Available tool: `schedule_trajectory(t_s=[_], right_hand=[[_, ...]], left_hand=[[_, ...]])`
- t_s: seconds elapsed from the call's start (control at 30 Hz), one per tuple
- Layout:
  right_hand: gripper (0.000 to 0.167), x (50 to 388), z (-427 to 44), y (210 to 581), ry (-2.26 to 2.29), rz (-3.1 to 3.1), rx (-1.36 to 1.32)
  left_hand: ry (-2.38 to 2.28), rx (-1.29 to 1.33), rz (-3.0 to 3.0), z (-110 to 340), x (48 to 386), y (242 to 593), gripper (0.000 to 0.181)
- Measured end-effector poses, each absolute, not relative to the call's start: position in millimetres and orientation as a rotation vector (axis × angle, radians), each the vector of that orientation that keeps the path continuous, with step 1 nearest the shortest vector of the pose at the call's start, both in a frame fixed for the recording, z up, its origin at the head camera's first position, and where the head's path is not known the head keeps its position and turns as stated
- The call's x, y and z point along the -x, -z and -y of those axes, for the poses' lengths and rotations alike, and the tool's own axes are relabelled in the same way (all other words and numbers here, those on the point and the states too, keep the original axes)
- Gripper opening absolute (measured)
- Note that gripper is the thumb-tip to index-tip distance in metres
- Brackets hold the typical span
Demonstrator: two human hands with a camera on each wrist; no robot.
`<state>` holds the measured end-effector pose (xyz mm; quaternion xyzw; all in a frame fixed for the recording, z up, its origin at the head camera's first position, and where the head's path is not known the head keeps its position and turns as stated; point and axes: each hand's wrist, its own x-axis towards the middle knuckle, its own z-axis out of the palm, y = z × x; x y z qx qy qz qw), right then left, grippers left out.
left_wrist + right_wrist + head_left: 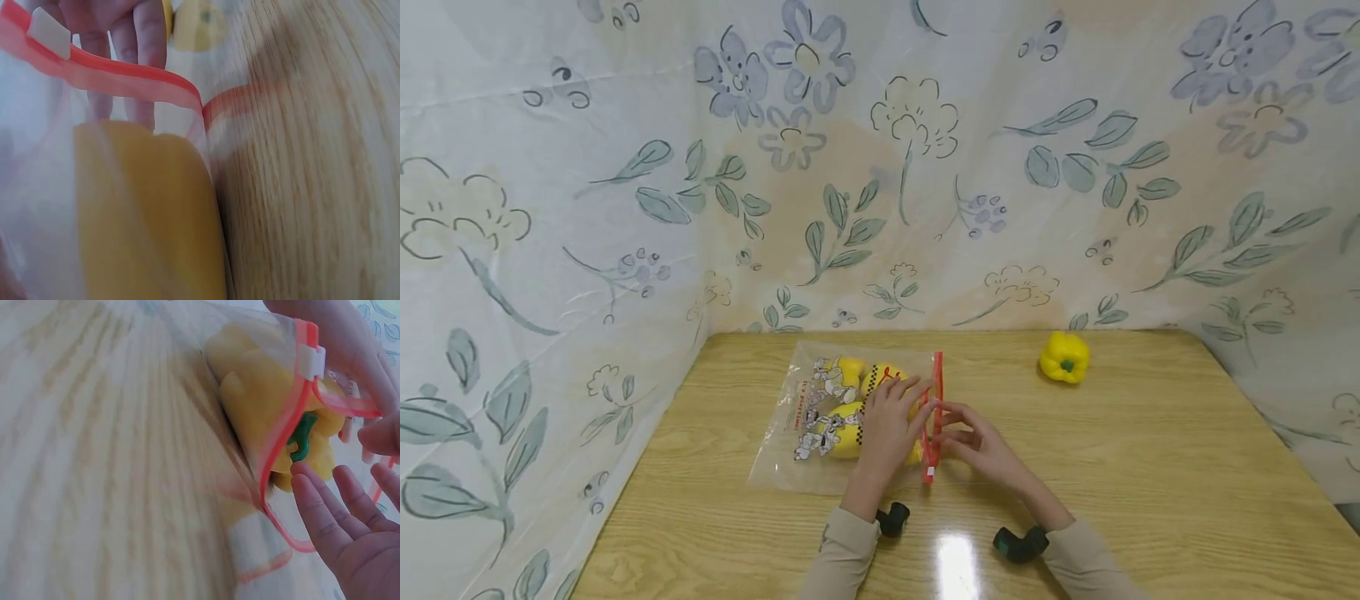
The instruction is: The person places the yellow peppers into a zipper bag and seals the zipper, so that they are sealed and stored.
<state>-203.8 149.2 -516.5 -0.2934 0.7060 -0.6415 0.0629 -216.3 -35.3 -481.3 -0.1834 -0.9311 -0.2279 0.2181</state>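
A clear zip bag [775, 462] with a red closure and printed cartoon figures lies on the table, its mouth facing right. Inside are several yellow bell peppers [250, 394]; one shows a green stem. From above, my left hand [891, 421] reaches over the bag and holds the upper rim near the red strip, fingers partly hidden. At the mouth, my right hand [981, 446] has its fingers [319, 512] extended and apart, fingertips just inside the opening by the nearest pepper. A white slider [310, 362] sits on the red closure, which gapes wide.
Another yellow bell pepper [1064, 358] sits loose at the back right of the wooden table [1150, 467]. Floral cloth [925, 208] hangs behind and along the sides. Dark wrist-worn devices [1021, 545] are near both cuffs.
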Motion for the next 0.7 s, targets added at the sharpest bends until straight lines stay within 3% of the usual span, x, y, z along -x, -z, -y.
schedule_trajectory(t_s=[0.7], right_hand=[[0.055, 197.7, -140.0, 517.7, 1.945, -2.098, 0.893]], left_hand=[[0.627, 0.517, 2.546, 34.6, 214.7, 483.2, 0.037]])
